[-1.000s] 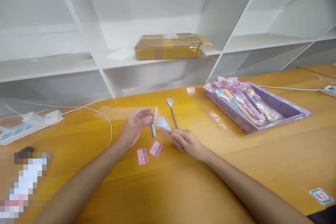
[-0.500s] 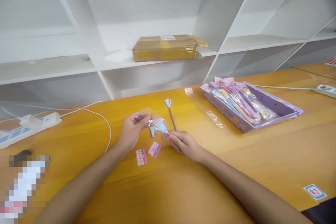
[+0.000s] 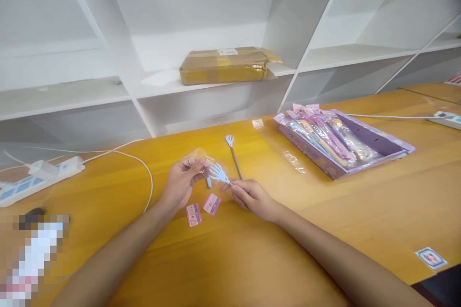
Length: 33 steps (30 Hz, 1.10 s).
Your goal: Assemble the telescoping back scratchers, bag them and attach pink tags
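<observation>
My left hand [image 3: 182, 180] pinches a clear plastic bag [image 3: 199, 155]. Just right of its fingers is the light-blue, claw-shaped head of a back scratcher [image 3: 218, 173]. My right hand [image 3: 253, 196] is closed around that back scratcher just below its head; the rest of its length is hidden by the hand. Beyond, on the table, lies a second back scratcher [image 3: 236, 160] with a pale blue claw and a metal rod. A short blue piece [image 3: 209, 183] shows under the bag. Two pink printed cards [image 3: 212, 204] lie flat below my hands.
A purple display box [image 3: 313, 153] of bagged back scratchers sits to the right. Clear wrappers [image 3: 294, 161] lie beside it. White power strips [image 3: 43, 177] with cables are at left and far right. A taped carton [image 3: 223, 66] rests on the white shelf behind.
My left hand has shifted slightly, and the plastic bag in its fingers has changed shape. My right hand still grips the back scratcher in nearly the same place.
</observation>
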Available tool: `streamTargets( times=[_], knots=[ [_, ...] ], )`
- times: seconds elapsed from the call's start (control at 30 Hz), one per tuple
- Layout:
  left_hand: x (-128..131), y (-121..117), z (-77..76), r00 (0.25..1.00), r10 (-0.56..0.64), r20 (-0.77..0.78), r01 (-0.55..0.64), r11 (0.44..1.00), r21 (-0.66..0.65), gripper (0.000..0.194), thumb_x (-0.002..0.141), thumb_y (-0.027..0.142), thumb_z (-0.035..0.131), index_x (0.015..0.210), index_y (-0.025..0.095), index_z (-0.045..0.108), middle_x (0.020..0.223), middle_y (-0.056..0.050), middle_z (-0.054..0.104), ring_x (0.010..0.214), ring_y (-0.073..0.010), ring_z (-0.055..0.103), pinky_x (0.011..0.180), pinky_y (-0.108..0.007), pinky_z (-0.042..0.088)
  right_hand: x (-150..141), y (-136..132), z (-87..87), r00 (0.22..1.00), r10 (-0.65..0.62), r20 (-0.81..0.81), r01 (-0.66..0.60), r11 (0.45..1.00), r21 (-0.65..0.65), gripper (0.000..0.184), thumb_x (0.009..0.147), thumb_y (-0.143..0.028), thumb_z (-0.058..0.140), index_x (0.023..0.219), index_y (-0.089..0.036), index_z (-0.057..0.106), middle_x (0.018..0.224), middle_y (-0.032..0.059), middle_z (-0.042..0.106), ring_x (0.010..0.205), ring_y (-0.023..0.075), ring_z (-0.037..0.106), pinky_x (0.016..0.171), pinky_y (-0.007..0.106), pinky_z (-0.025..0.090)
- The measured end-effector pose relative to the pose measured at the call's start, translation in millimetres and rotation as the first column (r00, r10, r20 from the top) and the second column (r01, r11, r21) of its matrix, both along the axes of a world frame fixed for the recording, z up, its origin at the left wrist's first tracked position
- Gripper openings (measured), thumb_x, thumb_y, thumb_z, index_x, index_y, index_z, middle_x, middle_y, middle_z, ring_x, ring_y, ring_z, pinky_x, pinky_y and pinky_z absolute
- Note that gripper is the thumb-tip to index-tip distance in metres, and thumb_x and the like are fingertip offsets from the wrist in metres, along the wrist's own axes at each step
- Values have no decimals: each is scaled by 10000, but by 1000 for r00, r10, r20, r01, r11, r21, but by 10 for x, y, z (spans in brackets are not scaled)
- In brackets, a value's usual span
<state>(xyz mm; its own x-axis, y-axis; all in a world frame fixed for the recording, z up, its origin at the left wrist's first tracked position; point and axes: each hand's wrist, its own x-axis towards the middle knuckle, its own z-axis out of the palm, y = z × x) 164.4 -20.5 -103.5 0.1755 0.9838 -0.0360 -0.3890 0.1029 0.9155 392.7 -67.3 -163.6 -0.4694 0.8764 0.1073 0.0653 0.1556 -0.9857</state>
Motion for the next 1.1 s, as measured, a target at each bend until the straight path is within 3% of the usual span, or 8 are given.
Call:
streamTargets(
  times=[0.13,0.27,0.6,0.77,0.9,1.1],
  knots=[
    [1,-35,-19,990,-127,-59,129,991,30,310,819,424,900,826,128,810,869,-101,792,782,-183,719,686,-289,605,-2,-5,36,1000,-5,12,5,1000,30,561,1069,-713,441,943,-196,618,572,-72,402,488,106,351,490,247,307],
    [26,-66,-29,989,-128,-75,129,992,0,354,778,449,928,811,124,792,852,-98,785,769,-185,719,667,-285,603,5,-2,79,999,11,32,-13,999,52,582,1070,-704,449,746,-221,473,573,-54,430,502,103,366,506,252,300],
    [-3,-6,-125,970,-162,-183,163,987,-5,404,792,501,905,872,114,817,933,-129,805,798,-194,739,739,-317,645,18,31,53,994,-77,74,66,987,144,594,1092,-655,443,687,-220,458,561,-36,459,525,111,413,537,247,347],
    [-43,30,-81,973,-141,-182,145,989,5,469,830,562,851,880,96,832,1001,-167,813,832,-234,763,702,-342,660,61,68,26,986,-117,121,94,979,181,578,1104,-624,441,738,-193,558,577,-34,475,529,107,430,550,238,368],
    [-115,67,14,975,-92,-201,101,994,32,454,827,551,860,840,98,833,927,-142,812,807,-221,756,744,-363,676,92,78,13,983,-130,128,103,975,196,543,1102,-613,460,981,-156,726,595,-43,482,528,106,443,551,230,383],
    [-144,64,44,962,-121,-245,138,989,51,429,835,528,862,902,104,857,943,-134,820,777,-206,751,799,-397,680,109,71,10,985,-119,128,88,971,220,520,1108,-584,467,1014,-156,746,582,-42,493,521,107,455,555,232,394]
  ],
)
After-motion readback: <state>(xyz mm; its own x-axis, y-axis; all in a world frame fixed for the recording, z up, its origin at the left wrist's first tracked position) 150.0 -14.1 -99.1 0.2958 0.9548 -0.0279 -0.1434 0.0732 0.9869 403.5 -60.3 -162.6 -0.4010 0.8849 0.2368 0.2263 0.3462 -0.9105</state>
